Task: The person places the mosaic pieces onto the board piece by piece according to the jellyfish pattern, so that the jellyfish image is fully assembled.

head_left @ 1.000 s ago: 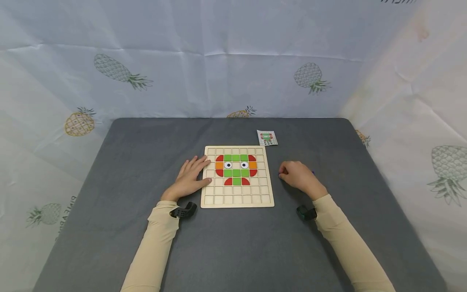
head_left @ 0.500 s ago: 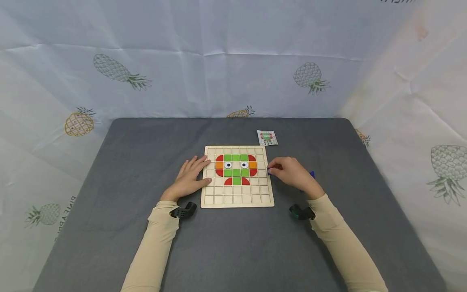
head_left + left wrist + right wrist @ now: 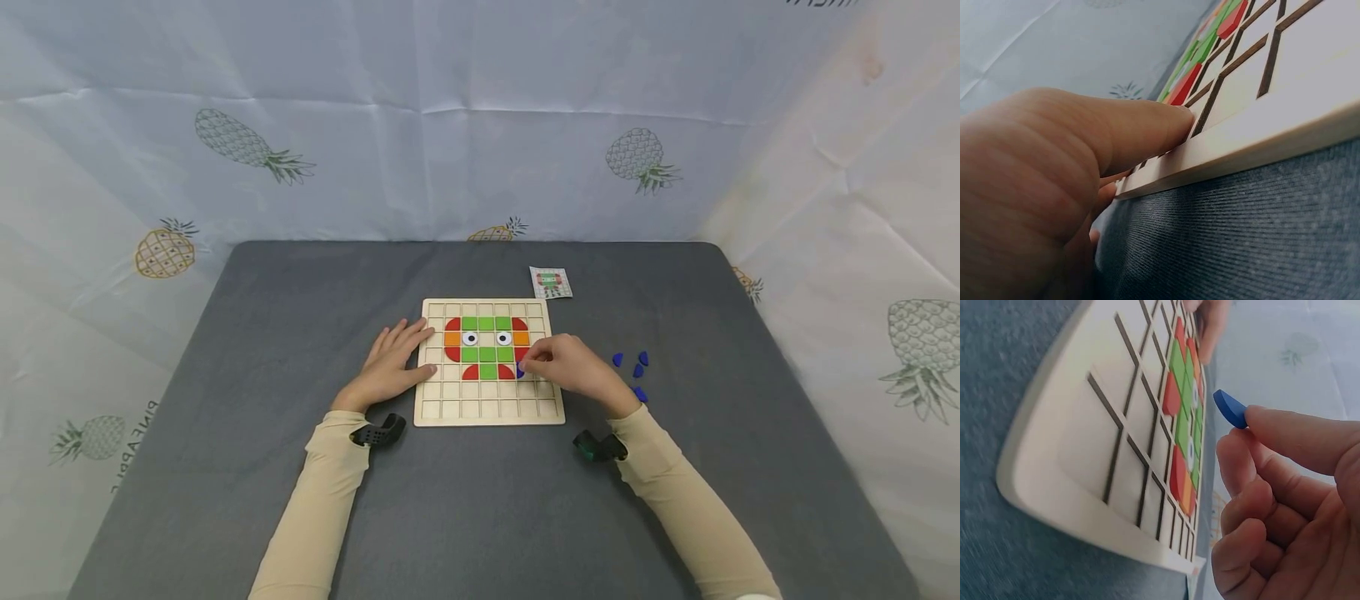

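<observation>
A wooden grid board [image 3: 450, 410] lies on the grey table, with red, green, orange and eye-printed tiles [image 3: 487, 355] set in its squares. My left hand [image 3: 386, 367] rests at the board's left edge, its fingers spread and the thumb [image 3: 1154, 125] lying on the rim. Between thumb and fingertips my right hand [image 3: 573, 367] pinches a blue tile [image 3: 1230, 409] with one rounded edge. It hovers over the board's right half, beside the lower red tile [image 3: 506, 372]. The right wrist view has the blue tile apart from the board surface.
Several loose blue tiles [image 3: 638, 371] lie on the table right of the board, close to my right forearm. A small pattern card [image 3: 551, 282] sits just beyond the board's far right corner. Pineapple-print cloth [image 3: 420, 167] hangs behind the table.
My right hand has moved left from the table beside the board to above its grid, carrying a blue tile. This uncovers the loose blue tiles. My left hand stays in place.
</observation>
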{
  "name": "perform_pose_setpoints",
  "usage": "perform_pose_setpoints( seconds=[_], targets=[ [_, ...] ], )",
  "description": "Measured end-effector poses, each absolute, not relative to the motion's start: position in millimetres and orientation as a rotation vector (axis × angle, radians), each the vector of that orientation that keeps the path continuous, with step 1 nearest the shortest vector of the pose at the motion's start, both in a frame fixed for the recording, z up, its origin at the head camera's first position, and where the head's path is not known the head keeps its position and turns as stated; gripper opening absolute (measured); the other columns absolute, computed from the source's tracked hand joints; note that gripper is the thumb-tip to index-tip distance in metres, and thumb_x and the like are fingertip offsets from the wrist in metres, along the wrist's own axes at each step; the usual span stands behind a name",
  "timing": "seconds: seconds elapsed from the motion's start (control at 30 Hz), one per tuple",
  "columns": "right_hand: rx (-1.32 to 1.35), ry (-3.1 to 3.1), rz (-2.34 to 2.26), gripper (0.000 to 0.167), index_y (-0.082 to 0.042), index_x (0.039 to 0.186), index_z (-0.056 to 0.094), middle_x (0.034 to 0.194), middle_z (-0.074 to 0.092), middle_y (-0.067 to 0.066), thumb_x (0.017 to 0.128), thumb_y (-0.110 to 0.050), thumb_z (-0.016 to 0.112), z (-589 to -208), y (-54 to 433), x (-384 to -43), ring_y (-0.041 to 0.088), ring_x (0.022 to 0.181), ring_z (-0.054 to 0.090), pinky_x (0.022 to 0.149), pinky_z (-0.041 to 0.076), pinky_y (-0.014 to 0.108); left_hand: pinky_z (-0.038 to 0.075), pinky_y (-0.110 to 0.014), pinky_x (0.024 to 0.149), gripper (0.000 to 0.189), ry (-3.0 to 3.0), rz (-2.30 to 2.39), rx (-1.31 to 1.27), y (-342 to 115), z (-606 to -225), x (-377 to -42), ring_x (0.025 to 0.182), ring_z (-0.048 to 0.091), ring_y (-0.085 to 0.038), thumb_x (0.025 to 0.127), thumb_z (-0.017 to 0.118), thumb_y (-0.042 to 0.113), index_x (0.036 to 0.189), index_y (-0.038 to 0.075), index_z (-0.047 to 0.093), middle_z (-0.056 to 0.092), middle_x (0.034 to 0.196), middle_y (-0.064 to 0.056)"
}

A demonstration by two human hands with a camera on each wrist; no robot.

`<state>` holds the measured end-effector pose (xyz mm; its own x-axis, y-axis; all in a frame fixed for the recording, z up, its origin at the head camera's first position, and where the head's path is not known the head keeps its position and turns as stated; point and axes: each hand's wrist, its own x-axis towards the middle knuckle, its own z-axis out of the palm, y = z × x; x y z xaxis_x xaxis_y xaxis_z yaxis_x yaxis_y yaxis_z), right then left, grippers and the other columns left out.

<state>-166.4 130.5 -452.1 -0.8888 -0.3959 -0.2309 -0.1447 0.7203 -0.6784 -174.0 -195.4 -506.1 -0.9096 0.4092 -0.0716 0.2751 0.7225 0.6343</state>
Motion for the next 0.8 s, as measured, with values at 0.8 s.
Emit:
perform_pose_setpoints(
  seconds=[0.8],
  targets=[
    [-0.441,2.5,-0.906,0.02,-0.01,0.087,0.079,0.081,0.072,-0.001,0.095,-0.021,0.064,-472,111,-162,0.011,0.064,0.054,0.056,0.042,0.023,-0.004,-0.054,0.129,0.071,2.721,0.96,0.529,-194,-505,-174,0.16,0.006,-0.035,0.097,0.065,0.031,0.159,0.014,0.035,0.021,0.171,-0.008]
  ],
)
